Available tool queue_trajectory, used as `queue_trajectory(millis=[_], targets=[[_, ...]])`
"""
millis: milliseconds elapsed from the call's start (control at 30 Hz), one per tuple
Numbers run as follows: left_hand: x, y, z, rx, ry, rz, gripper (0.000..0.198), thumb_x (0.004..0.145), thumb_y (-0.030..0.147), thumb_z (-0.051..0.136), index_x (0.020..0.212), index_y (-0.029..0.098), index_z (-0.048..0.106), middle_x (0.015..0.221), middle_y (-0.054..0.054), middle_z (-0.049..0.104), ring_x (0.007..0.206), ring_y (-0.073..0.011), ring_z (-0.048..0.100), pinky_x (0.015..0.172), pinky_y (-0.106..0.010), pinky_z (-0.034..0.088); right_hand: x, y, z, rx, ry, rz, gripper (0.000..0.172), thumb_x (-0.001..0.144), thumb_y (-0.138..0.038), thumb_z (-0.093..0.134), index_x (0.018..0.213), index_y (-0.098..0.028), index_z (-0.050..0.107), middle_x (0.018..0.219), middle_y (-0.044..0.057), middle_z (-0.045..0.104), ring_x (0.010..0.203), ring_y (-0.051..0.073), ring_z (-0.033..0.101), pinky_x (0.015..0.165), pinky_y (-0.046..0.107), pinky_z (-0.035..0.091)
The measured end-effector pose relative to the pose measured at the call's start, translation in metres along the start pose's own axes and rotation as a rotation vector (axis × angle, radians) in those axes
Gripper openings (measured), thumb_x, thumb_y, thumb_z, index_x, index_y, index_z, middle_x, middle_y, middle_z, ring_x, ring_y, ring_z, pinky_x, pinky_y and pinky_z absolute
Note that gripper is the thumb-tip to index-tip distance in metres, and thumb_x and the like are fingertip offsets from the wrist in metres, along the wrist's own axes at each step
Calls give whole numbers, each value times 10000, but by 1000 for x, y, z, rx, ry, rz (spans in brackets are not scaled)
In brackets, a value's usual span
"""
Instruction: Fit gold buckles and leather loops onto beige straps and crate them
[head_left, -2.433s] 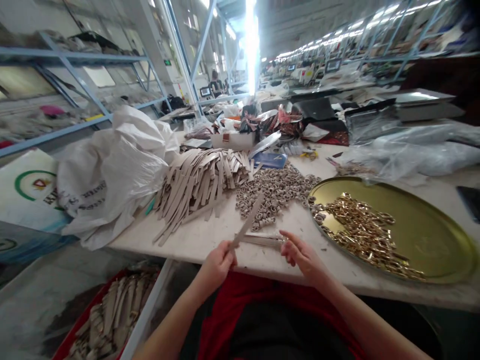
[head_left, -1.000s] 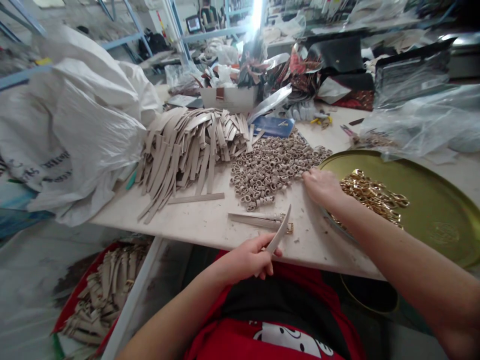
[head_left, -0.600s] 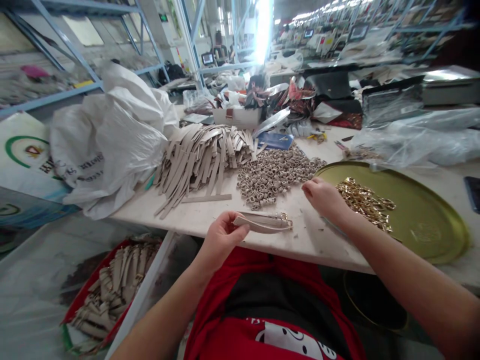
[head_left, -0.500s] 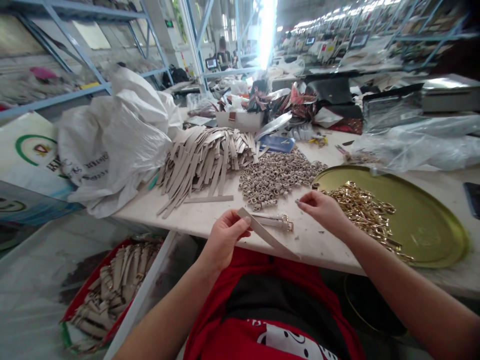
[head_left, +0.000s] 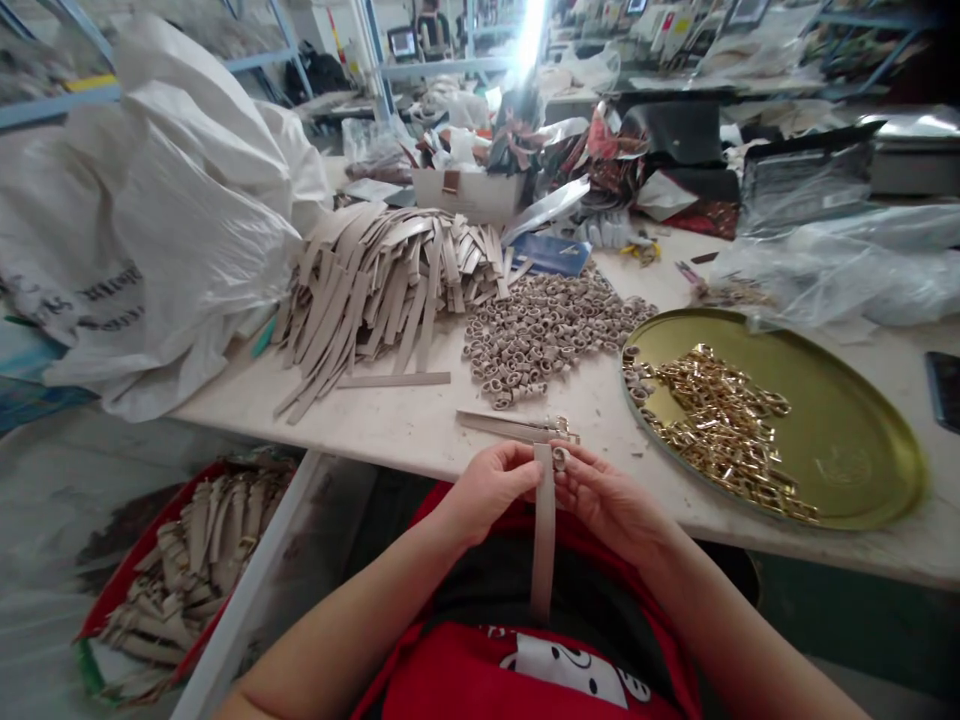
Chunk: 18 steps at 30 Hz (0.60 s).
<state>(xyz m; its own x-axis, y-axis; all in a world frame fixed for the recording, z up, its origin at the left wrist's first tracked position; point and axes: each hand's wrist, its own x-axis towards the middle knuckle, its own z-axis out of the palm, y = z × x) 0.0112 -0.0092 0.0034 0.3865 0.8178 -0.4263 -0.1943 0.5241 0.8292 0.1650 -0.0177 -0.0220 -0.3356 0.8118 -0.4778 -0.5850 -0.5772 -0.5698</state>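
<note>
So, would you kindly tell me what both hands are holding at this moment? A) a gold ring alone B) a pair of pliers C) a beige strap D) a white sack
C: the left hand and right hand pinch the top of a beige strap, whose length hangs downward.

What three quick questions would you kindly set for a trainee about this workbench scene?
1. What lies on the round brass tray? A) beige strips B) gold metal fittings C) scissors
2. True or false: the left hand and the right hand hold a beige strap that hangs down between them.
3. Fill in the blank: the red crate holds folded beige ____.

Key: 1 B; 2 true; 3 straps.
</note>
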Motion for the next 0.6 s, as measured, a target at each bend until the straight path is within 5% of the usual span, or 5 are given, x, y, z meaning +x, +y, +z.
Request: queue_trajectory(millis=[133,267,433,600], targets=[[12,-2,0,225,44,43,183,681,304,590,699,143,507,624,32,526,556,-77,459,554,-202,381,7,-1,-11,-63,34,-26,257,636,-275,752,870,-217,664,752,-10,674,673,93,600,692,225,483],[19,7,-2,596,-12,86,180,703,319,536,667,144,528,603,35,494,548,-81,407,491,-188,309,9,-10,-19,-377,102,-179,222,669,-321,720,865,-226,681,753,-19,653,646,94,552,667,234,454],[28,14,-4,757,-145,-7,134,680,269,515,642,142,537,559,45,470,516,-81,390,470,-194,285,5,-25,-21,-879,-46,-322,200,702,-347,679,853,-217,698,823,25,642,761,156,560,715,279,431],[18,4,-6,703,-212,-8,209,774,350,471,766,151,536,646,30,522,579,-95,452,535,-196,344,0,-29,-28,-759,38,-221,254,696,-385,680,871,-201,664,704,-5,608,655,125,527,651,261,418]])
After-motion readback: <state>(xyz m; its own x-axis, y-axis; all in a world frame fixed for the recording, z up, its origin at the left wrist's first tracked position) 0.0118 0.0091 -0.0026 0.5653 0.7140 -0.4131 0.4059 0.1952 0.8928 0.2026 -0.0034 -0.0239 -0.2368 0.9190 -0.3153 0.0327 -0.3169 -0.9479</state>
